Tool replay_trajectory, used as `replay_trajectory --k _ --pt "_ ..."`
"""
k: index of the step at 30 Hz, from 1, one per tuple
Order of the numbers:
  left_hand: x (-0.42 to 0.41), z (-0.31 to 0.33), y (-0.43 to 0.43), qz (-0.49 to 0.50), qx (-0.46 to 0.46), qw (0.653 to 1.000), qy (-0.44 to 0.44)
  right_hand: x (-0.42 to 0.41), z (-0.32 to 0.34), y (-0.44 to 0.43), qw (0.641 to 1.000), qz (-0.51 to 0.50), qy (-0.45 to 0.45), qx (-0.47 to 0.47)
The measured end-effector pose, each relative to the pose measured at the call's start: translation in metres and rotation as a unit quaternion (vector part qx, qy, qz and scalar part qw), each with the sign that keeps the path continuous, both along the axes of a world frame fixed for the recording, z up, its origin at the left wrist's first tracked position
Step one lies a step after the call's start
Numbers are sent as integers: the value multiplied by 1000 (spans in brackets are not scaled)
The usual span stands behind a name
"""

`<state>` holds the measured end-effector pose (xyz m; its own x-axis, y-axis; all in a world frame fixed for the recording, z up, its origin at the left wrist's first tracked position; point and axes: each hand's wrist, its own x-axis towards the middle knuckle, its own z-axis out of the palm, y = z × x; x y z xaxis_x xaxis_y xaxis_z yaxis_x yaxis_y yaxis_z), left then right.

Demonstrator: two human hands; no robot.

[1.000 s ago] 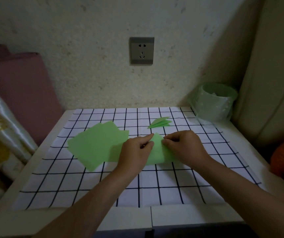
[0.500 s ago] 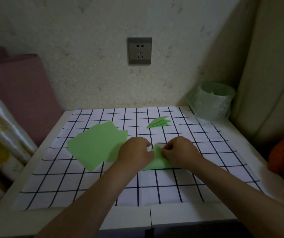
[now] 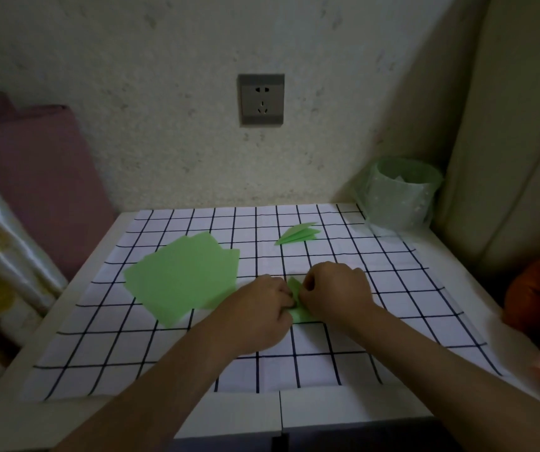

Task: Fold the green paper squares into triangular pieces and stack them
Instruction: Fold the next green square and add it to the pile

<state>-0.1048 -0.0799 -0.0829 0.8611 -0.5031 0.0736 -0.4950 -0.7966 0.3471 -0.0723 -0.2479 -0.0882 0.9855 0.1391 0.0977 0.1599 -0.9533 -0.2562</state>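
A small, partly folded green paper piece [image 3: 298, 308] lies on the checked cloth [image 3: 392, 288] between my hands. My left hand [image 3: 259, 313] pinches its left side and my right hand [image 3: 337, 293] pinches its right side; both mostly hide it. A loose pile of flat green paper squares [image 3: 180, 278] lies to the left, touching my left wrist area. Further back sits a small stack of folded green triangles [image 3: 298, 234].
A pale green bin with a plastic liner [image 3: 399, 194] stands at the table's back right corner. An orange object [image 3: 539, 298] sits off the right edge. Pink fabric [image 3: 34, 177] leans at the left wall. A wall socket [image 3: 261, 99] is straight ahead.
The paper between my hands has been folded smaller, from a wide sheet to a narrow piece. Both hands have drawn closer together over it.
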Motion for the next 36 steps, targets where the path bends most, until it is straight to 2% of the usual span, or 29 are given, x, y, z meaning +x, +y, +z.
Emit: replay_trajectory --k 2,5,8,13,18,22,31,36 --pt "-3 2 -1 -3 8 1000 -2 0 -3 -2 997 28 -69 -36" --pt "-6 2 0 -1 26 1000 -1 2 -5 -4 975 128 -154 -99" --pt "-9 0 1 0 27 1000 -12 2 -3 -4 961 171 -151 -159" --pt "-20 -1 5 -23 62 997 -47 -2 7 -6 975 170 -77 -120" --pt "-45 -2 5 -47 52 996 -61 -5 13 -4 981 145 -32 -123" --pt "-59 -12 1 -18 33 997 -66 -5 14 -4 982 135 -17 -128" --pt "-70 -22 -4 9 -6 997 -77 -14 8 -5 975 153 -55 -153" --pt "-68 -25 -2 15 -10 996 -82 -27 3 -15 959 188 -136 -166"
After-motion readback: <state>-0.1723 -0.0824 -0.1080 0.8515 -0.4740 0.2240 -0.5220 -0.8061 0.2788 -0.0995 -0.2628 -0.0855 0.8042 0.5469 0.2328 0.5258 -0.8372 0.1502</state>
